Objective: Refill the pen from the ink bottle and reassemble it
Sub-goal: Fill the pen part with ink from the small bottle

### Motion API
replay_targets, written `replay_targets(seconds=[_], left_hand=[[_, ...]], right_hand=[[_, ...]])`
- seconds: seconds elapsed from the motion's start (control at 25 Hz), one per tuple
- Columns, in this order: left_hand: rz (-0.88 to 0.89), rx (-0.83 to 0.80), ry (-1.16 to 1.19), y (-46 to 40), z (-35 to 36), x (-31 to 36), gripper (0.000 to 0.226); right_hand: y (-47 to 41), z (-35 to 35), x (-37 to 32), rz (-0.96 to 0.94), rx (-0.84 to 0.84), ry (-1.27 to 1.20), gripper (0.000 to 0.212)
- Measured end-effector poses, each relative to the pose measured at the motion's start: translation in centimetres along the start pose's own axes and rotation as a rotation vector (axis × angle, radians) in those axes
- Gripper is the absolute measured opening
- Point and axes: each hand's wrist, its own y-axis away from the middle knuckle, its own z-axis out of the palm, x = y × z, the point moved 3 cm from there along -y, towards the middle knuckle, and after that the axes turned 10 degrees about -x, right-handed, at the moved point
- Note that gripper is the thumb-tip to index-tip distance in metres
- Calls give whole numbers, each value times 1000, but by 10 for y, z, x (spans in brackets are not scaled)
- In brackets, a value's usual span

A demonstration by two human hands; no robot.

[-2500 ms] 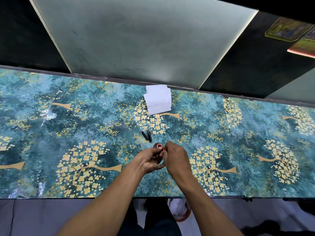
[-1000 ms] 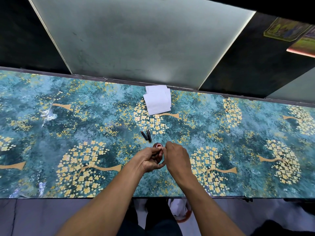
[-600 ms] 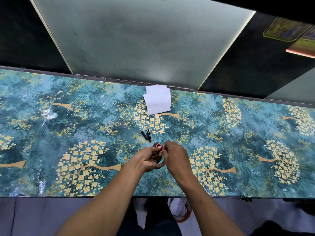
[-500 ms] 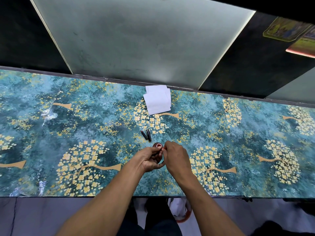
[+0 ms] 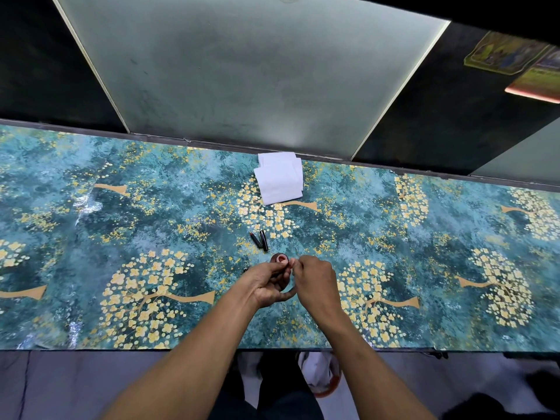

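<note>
Teal gold-flowered tabletop [image 5: 91, 237], frosted panel [image 5: 242, 71] behind.

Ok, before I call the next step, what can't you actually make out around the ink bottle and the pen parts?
All in the head view:
- Ink bottle: only its open mouth shows; left hand hides the body.
- What right hand pinches over the mouth: hidden by its own fingers.
- Ink level: too small to tell.
- Two dark pen parts: too small to say which piece is which.
- Small dark tip beside the left hand: mostly covered, unidentifiable.
</note>
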Motion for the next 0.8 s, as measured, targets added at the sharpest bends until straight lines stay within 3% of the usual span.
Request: replay_targets(seconds=[0.2,0.48,0.8], left_hand=[[17,-3,-30,3,-1,-3,13],[26,-38,-98,4,-5,-11,8],[131,113,-432,6,-13,-8,11]], right_hand=[[0,10,10,93,-74,-304,41],[8,8,21,167,-136,-542,35],[19,14,24,181,-127,-544,44]])
